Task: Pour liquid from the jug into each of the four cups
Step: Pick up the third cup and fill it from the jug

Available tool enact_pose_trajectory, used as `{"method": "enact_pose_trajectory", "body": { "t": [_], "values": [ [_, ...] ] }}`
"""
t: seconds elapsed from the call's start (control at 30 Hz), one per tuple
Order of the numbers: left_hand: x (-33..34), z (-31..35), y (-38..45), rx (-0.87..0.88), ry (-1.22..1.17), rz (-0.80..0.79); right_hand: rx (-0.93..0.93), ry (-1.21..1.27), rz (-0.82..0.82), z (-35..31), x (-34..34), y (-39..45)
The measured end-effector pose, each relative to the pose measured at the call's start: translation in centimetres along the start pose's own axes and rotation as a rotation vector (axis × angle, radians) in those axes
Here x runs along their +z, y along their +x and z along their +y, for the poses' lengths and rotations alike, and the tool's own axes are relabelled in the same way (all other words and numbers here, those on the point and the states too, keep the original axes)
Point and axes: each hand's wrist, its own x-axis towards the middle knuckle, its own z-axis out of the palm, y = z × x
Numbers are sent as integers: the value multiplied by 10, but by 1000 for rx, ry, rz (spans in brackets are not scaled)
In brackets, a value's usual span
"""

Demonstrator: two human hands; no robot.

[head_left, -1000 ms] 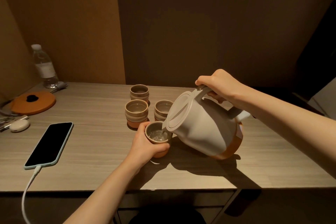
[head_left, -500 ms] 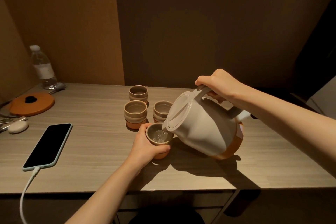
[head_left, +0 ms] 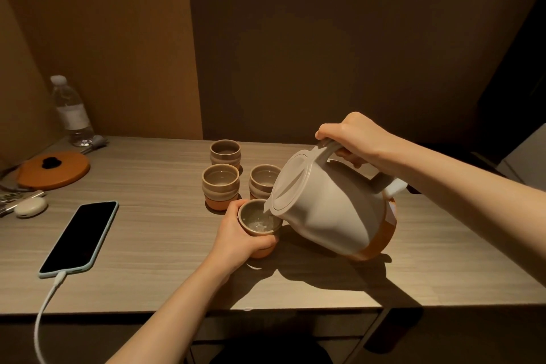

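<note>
- Gripping the jug's handle from above, the right hand (head_left: 353, 136) has its fingers curled closed around the pale loop at the top of the jug (head_left: 331, 210).
- That jug, beige with an orange band at its base, is tilted leftward and held clear of the table, its lid (head_left: 291, 183) facing the camera and its spout over the nearest cup (head_left: 260, 223).
- Clear liquid lies in the bottom of this cup, glinting just under the spout.
- Wrapped around the same cup's left side and lower body, the left hand (head_left: 240, 235) holds it firmly, thumb on the near rim side and fingers under the orange foot; whether the cup rests on the table or is lifted slightly cannot be told.
- Just behind the held cup stand three more ribbed cups: one at left (head_left: 220, 186), one at right (head_left: 263, 180) partly hidden by the jug's lid, and one farther back (head_left: 225, 151); whether they hold liquid cannot be told.
- All stand on a wood-grain table (head_left: 153, 245).
- Farther left a dark-screened phone (head_left: 79, 238) lies flat with a white cable (head_left: 44, 310) plugged into its near end.
- Beyond it sit a small white earbud case (head_left: 31, 207), a round orange lid with a black knob (head_left: 53, 170) and, in the back corner, a clear plastic water bottle (head_left: 71, 112).
</note>
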Motion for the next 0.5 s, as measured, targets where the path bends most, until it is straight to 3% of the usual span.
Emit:
{"method": "enact_pose_trajectory", "body": {
  "t": [0.5],
  "values": [
    [-2, -1, 2, 2, 4, -3, 19, -31, 6, 1, 1, 1]
  ]
}}
